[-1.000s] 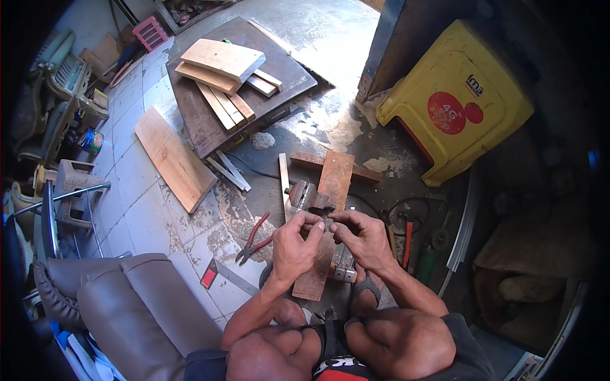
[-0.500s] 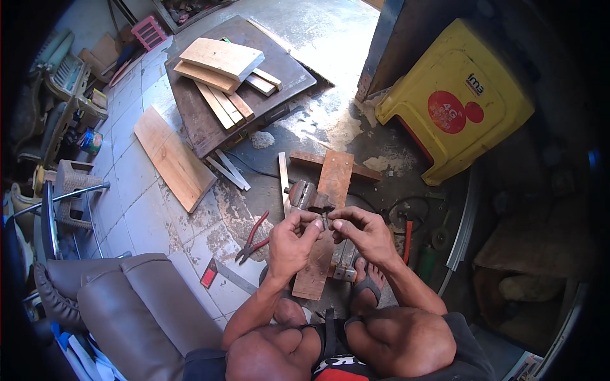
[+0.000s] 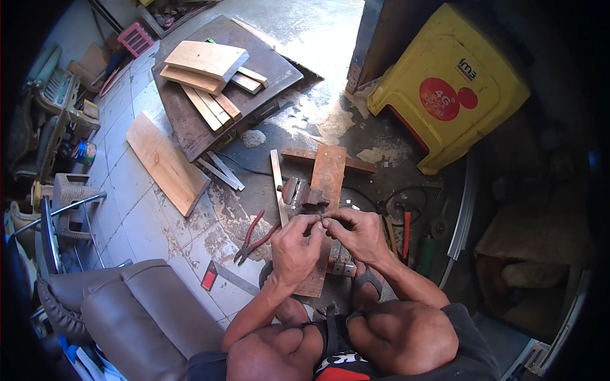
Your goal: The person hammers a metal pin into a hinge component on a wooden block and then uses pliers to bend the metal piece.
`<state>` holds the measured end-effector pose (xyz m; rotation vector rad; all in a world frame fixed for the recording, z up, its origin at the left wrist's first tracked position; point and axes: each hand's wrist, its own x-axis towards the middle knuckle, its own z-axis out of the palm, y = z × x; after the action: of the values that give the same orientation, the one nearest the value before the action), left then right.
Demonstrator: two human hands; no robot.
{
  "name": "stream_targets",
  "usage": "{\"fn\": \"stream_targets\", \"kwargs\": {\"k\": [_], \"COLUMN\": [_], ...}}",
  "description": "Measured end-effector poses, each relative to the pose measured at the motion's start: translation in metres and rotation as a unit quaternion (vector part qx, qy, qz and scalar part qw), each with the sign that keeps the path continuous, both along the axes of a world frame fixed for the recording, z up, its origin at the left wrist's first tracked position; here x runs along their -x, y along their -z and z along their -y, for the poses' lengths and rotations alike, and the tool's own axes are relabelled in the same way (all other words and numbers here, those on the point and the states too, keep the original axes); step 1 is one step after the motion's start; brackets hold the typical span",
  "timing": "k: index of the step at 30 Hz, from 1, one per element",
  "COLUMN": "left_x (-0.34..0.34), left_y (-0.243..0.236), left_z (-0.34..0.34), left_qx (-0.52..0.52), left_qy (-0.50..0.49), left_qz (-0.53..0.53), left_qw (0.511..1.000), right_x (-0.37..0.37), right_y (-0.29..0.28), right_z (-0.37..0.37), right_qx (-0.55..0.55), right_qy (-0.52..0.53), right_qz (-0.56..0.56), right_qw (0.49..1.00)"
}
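My left hand (image 3: 296,249) and my right hand (image 3: 359,236) meet in front of me, each closed in a fingertip pinch. A small thin dark piece (image 3: 321,218) is between their fingertips, mostly covered; its kind cannot be made out. Just beyond the fingers sits a rusty bench vise (image 3: 301,192), fixed to a reddish-brown plank (image 3: 329,166) that runs toward me under my hands. Red-handled pliers (image 3: 254,239) lie open on the floor left of my left hand. Nearer to me rests a try square (image 3: 232,277) with a red-marked handle.
Cut boards (image 3: 204,58) are stacked on a low dark table (image 3: 181,114). A wide board (image 3: 166,164) leans beside it. At right stands a yellow plastic stool (image 3: 457,89) on its side. A red-handled tool (image 3: 406,232) lies right of the plank. A brown cushioned seat (image 3: 140,311) is at lower left.
My hands have drawn closer together, and the small piece between the fingertips is more covered. The whole view has shifted slightly, the vise now appearing a little farther left.
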<state>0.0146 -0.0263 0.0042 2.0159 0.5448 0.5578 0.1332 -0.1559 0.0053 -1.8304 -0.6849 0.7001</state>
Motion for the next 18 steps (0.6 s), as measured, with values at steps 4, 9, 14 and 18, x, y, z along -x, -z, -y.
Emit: {"fn": "stream_targets", "kwargs": {"k": [4,9,14,18], "left_x": [0.002,0.0,-0.001,-0.001], "left_y": [0.003,0.001,-0.002,-0.003], "left_z": [0.002,0.004,0.002,0.002], "left_qx": [-0.056,-0.088,-0.021,-0.022], "left_qy": [0.02,0.041,0.023,0.026], "left_qz": [0.009,0.011,-0.001,0.008], "left_qw": [0.998,0.995,1.0,0.999], "right_x": [0.0,-0.004,-0.008,-0.008], "right_y": [-0.009,-0.007,-0.004,-0.006], "right_z": [0.0,0.004,0.005,0.004], "right_qx": [0.012,0.009,-0.018,-0.012], "right_qy": [-0.009,-0.011,-0.025,-0.025], "right_qz": [0.026,0.02,0.024,0.034], "right_qw": [1.0,1.0,0.999,0.999]}}
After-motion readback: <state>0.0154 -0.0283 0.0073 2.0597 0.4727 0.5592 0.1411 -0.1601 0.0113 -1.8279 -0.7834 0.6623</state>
